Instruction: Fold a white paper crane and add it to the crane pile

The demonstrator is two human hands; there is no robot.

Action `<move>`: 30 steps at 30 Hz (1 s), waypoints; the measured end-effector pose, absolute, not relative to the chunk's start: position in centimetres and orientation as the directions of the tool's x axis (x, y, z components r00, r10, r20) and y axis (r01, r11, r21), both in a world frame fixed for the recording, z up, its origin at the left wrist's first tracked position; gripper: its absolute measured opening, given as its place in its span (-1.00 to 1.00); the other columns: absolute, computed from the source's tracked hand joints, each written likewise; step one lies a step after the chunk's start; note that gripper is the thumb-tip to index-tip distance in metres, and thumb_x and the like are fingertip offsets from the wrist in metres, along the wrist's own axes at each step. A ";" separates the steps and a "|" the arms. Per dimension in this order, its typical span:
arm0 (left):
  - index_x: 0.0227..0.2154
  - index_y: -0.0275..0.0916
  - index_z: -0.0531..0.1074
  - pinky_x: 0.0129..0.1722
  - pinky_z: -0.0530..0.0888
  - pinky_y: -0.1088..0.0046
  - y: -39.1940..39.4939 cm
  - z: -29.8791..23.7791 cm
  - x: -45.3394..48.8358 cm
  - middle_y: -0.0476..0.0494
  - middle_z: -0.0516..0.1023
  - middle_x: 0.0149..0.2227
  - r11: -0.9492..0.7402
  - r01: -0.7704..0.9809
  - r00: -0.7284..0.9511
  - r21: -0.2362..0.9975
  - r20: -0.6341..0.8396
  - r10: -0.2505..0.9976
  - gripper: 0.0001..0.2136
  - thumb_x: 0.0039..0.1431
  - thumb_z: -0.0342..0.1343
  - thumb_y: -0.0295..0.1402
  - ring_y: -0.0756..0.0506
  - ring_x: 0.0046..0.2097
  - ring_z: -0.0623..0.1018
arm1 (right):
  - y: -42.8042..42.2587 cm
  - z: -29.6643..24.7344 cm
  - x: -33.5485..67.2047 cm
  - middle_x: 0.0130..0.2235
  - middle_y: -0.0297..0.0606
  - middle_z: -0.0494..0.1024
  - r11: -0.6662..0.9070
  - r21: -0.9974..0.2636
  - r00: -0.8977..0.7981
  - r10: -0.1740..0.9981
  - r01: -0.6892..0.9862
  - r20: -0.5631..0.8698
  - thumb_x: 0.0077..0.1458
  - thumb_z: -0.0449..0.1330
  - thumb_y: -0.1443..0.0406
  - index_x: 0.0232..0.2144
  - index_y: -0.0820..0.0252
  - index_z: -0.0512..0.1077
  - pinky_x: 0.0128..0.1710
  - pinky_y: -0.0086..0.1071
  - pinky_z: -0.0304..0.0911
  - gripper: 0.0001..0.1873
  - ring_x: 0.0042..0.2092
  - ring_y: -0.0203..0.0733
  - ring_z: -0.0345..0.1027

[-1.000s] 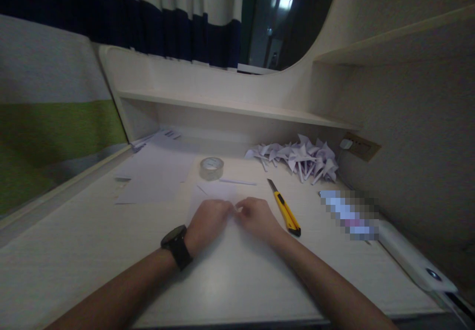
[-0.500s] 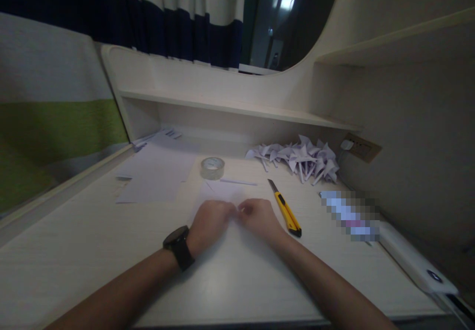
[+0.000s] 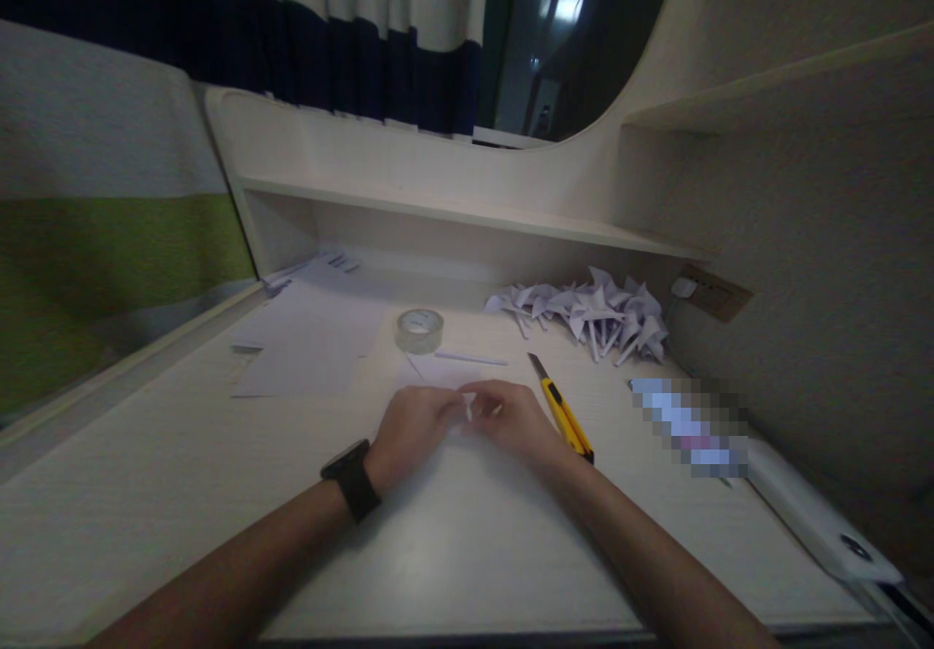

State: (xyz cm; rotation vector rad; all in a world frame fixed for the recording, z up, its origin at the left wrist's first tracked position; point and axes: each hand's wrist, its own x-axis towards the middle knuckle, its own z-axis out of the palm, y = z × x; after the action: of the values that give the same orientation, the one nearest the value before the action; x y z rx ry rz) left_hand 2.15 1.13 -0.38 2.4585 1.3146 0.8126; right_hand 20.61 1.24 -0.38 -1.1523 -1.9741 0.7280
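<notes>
My left hand [image 3: 414,432] and my right hand [image 3: 520,422] meet at the middle of the desk, fingers pinched around a small piece of white paper [image 3: 468,404]. Only a narrow folded-looking bit of it shows between the fingertips; the rest is hidden. Just beyond the hands lies a flat sheet of white paper [image 3: 442,369], with a thin white paper stick [image 3: 471,358] behind it. A roll of clear tape [image 3: 419,331] stands past my left hand. To the right of my right hand rests a yellow utility knife [image 3: 563,410], its blade out.
Several white paper pinwheels [image 3: 602,308] are heaped at the back right. Loose paper sheets [image 3: 306,333] lie at the left. A blurred-out phone-like object [image 3: 686,425] and a long white device [image 3: 817,513] line the right side. A shelf [image 3: 467,211] overhangs the desk's back.
My hands have risen slightly, and a white bit of paper now shows between the fingertips. My right forearm now covers the knife's handle end. The view has shifted a little.
</notes>
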 end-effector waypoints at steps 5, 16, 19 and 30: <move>-0.47 -0.22 0.55 -0.43 0.20 0.52 1.1 -0.3 2.3 -0.05 0.60 -0.46 -0.557 0.676 0.431 0.482 0.354 0.830 -0.76 0.24 0.03 -0.39 -0.03 -0.43 0.51 | 1.2 0.0 20.8 -0.24 -0.26 0.54 0.539 -0.649 -0.333 0.842 0.537 0.424 -0.13 0.38 0.36 -0.20 0.11 0.56 -0.30 -0.42 0.28 -0.66 -0.34 -0.30 0.35; -0.36 -0.15 0.60 -0.34 0.31 0.49 1.7 -0.6 2.0 -0.04 0.65 -0.34 -0.551 0.570 0.422 0.609 0.359 0.833 -0.79 0.24 0.05 -0.33 -0.08 -0.31 0.57 | 1.1 0.6 21.1 -0.32 -0.28 0.62 0.495 -0.684 -0.313 0.869 0.536 0.383 -0.09 0.36 0.35 -0.25 0.08 0.59 -0.29 -0.40 0.26 -0.73 -0.34 -0.26 0.37; -0.34 -0.15 0.60 -0.28 0.34 0.48 1.8 -0.8 2.1 -0.06 0.65 -0.29 -0.564 0.549 0.425 0.617 0.375 0.824 -0.80 0.23 0.07 -0.31 -0.09 -0.26 0.58 | 1.1 0.6 21.2 -0.36 -0.28 0.60 0.471 -0.704 -0.293 0.882 0.532 0.369 -0.10 0.36 0.34 -0.28 0.11 0.60 -0.36 -0.43 0.24 -0.76 -0.38 -0.28 0.35; -0.30 -0.26 0.59 -0.24 0.42 0.39 5.4 0.0 -1.3 -0.18 0.64 -0.28 -0.378 0.657 0.196 0.652 0.337 0.921 -0.80 0.12 0.13 -0.29 -0.14 -0.26 0.58 | 1.6 0.2 21.1 -0.42 -0.33 0.56 0.365 -0.784 -0.309 0.922 0.503 0.231 -0.19 0.38 0.37 -0.35 0.21 0.58 -0.42 -0.48 0.16 -0.77 -0.43 -0.34 0.29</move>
State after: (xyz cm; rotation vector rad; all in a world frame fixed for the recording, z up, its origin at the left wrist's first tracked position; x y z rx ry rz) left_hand -1.32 5.36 -0.02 2.1148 1.4804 0.9982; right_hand 21.12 1.63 0.18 -1.2328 -1.9469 0.7868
